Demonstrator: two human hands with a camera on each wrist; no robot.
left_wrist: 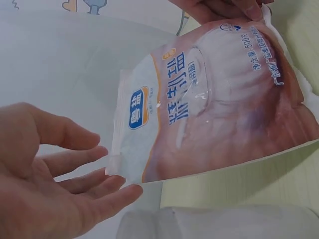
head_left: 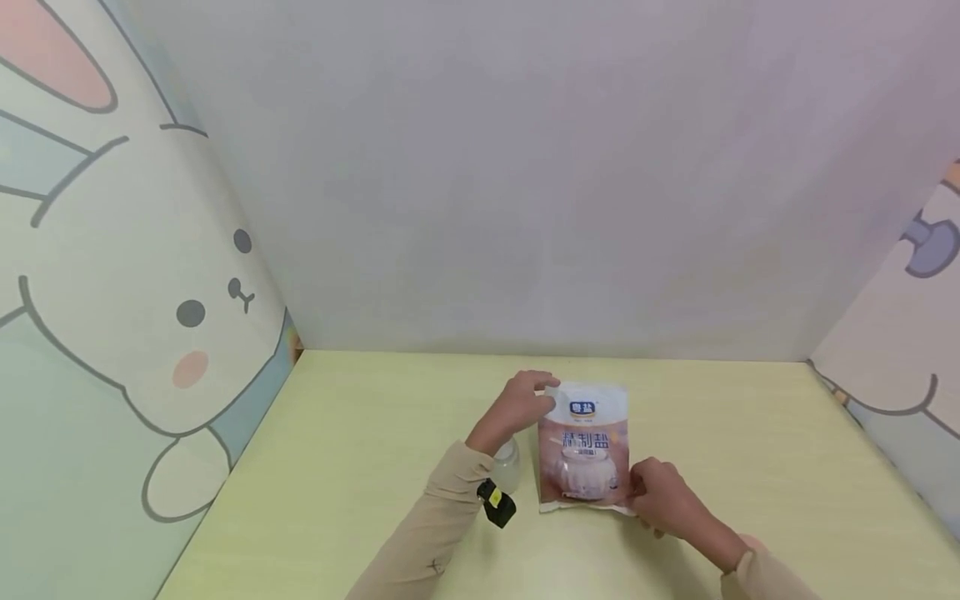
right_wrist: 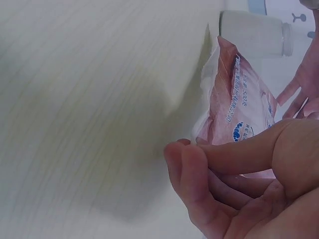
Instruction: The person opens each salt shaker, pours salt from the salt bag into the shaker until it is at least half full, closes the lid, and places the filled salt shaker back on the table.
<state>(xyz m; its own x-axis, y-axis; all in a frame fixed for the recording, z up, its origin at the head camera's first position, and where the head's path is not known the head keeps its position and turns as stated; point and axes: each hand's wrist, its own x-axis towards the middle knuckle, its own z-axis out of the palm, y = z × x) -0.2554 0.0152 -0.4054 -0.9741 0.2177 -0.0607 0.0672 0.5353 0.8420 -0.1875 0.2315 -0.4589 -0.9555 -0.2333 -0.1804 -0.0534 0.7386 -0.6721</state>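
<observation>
A plastic bag of refined salt (head_left: 583, 442), white at the top and pinkish-brown below, stands on the table with its printed front toward the head view. At its lower right corner, my right hand (head_left: 666, 498) pinches the edge between thumb and fingers; the right wrist view shows this pinch beside the bag (right_wrist: 244, 102). My left hand (head_left: 522, 402) is at the upper left corner. Its fingers (left_wrist: 65, 154) are spread and loosely extended in the left wrist view, the tips at the corner. Whether they press on it I cannot tell.
A clear glass jar (head_left: 507, 467) stands on the table left of the bag, partly hidden by the left wrist. The pale yellow-green table (head_left: 360, 450) meets a plain wall (head_left: 547, 208) behind. Side walls carry cartoon animals, including a rabbit (head_left: 135, 292).
</observation>
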